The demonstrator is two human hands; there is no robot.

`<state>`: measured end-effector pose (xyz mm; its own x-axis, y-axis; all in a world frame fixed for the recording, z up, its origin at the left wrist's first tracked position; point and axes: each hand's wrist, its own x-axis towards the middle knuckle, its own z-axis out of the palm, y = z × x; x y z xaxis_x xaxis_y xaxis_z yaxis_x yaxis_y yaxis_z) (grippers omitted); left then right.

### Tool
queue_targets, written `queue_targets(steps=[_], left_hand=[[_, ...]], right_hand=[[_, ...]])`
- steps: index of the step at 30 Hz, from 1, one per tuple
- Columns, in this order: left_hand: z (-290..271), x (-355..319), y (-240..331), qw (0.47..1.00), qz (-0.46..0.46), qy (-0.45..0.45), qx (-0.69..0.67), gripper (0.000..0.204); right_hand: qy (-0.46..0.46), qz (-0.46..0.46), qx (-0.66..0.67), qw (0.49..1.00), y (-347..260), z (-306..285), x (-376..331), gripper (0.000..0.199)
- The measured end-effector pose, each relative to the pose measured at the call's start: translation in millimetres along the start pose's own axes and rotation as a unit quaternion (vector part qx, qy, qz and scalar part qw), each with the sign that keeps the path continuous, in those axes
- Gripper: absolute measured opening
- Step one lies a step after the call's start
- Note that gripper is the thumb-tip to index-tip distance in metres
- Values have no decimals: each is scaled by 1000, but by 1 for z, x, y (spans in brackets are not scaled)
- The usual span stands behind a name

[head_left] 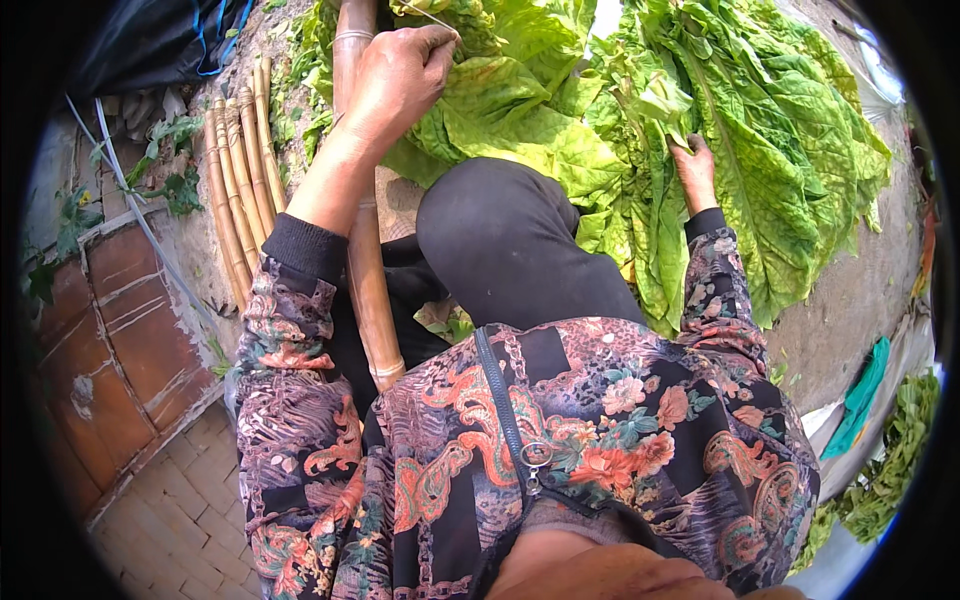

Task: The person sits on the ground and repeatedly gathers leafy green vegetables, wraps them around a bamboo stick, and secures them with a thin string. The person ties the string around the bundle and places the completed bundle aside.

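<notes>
My left hand (pixel 398 82) is closed at the top of the view beside a thick bamboo pole (pixel 368 275), pinching a thin pale string (pixel 428 17). The pole runs under my left wrist down toward my lap. To the right, my right hand (pixel 693 168) has its fingers closed around the stem ends of large green leaves (pixel 770 150), which look like tobacco leaves. More broad yellow-green leaves (pixel 530 110) spread between the two hands, past my bent knee. Their foliage partly hides my right fingertips.
Several thinner bamboo poles (pixel 232 165) lie side by side on the ground at left. Beyond them are a black plastic sheet (pixel 140 40) and a rusty brown panel (pixel 115 350) above brick paving (pixel 185 500). At right lie a teal cloth (pixel 858 398) and another leaf pile (pixel 885 465).
</notes>
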<state>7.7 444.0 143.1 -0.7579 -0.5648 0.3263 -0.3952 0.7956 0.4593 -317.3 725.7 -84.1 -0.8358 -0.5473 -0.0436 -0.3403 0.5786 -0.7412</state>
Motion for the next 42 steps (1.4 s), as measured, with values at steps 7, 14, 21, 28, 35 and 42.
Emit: queue_targets(steps=[7,14,21,28,35,42], left_hand=[[-6,-7,-2,999,-17,6,-34,21],[1,-4,-4,1000,-5,8,-23,20],[-14,-10,8,999,-32,7,14,22],[3,-4,-12,972,-42,-47,-225,51],[-15,-3,-3,894,-53,-70,-439,44],[-8,-3,-12,809,-53,-78,-581,24]], right_hand=[[37,6,-26,999,-95,-115,41,67],[-99,-46,-275,955,-28,30,66,56],[-207,157,111,959,-78,11,21,52],[-219,28,351,910,-205,-129,-15,40],[-448,1,337,828,-292,-16,-53,66],[-437,-49,341,831,-287,11,-26,45]])
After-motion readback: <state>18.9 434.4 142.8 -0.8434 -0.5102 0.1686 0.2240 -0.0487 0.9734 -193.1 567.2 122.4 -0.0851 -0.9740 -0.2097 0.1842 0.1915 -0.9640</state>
